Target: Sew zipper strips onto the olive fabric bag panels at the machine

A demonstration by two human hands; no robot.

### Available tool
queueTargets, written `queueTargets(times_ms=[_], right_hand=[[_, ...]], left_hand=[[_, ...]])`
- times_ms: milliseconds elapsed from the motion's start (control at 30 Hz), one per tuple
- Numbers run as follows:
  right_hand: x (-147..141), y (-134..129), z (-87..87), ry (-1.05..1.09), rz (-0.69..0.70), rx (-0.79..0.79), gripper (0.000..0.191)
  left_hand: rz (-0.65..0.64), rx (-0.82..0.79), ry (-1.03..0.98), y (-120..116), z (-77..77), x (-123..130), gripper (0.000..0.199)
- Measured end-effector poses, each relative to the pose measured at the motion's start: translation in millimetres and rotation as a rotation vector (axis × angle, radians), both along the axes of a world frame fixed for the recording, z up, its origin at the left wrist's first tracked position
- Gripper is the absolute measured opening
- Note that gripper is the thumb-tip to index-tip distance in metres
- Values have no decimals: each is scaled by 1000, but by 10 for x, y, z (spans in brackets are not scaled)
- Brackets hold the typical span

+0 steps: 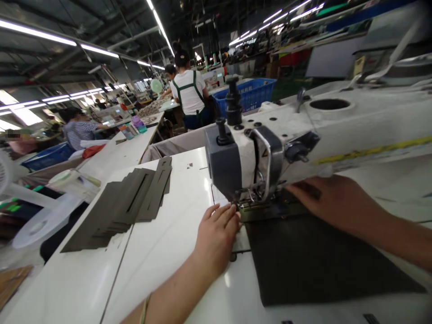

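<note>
Dark-olive fabric panel [313, 265] under sewing machine [337, 128], left hand [218, 234], fingers loosely outstretched, right hand [334, 198], fingertips hidden, grasp unclear

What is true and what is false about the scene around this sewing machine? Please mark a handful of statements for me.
1. The left hand is near the needle end of the sewing machine. True.
2. The right hand is on top of the machine. False: it is low down, beneath the machine's arm.
3. The pile of dark pieces lies to the left of the machine. True.
4. The large dark sheet hangs from the ceiling. False: it lies on the white tabletop.
5. The basket beyond the machine is red. False: it is blue.
</note>
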State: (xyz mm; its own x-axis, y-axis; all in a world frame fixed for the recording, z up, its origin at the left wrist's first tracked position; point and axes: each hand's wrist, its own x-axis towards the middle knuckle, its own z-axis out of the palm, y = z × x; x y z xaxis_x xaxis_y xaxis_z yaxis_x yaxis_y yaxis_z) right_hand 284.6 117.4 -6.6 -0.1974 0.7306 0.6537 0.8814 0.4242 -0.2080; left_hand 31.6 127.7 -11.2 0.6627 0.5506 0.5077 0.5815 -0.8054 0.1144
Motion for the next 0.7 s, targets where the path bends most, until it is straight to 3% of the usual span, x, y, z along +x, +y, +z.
queueTargets(times_ms=[67,133,200,300,467,567,700], right_hand=[[-156,-134,-46,-81,175,-26,30],[-354,-246,-93,-157,250,-70,27],[-534,-275,-136,-221,195,-138,23],[-679,-219,-175,-280,158,-184,20],[-653,-229,-153,-243,260,-25,25],[-633,-225,-175,-235,188,73,28],[-632,-141,-273,-200,181,3,30]], left_hand=[[-18,-25,29,60,-3,15,16],[45,-108,11,89,35,44,14],[116,-175,-11,95,78,63,13],[110,-160,-21,67,76,67,12],[47,40,79,-19,-44,82,15],[73,88,140,-47,-64,109,17],[84,110,133,-53,-64,135,21]])
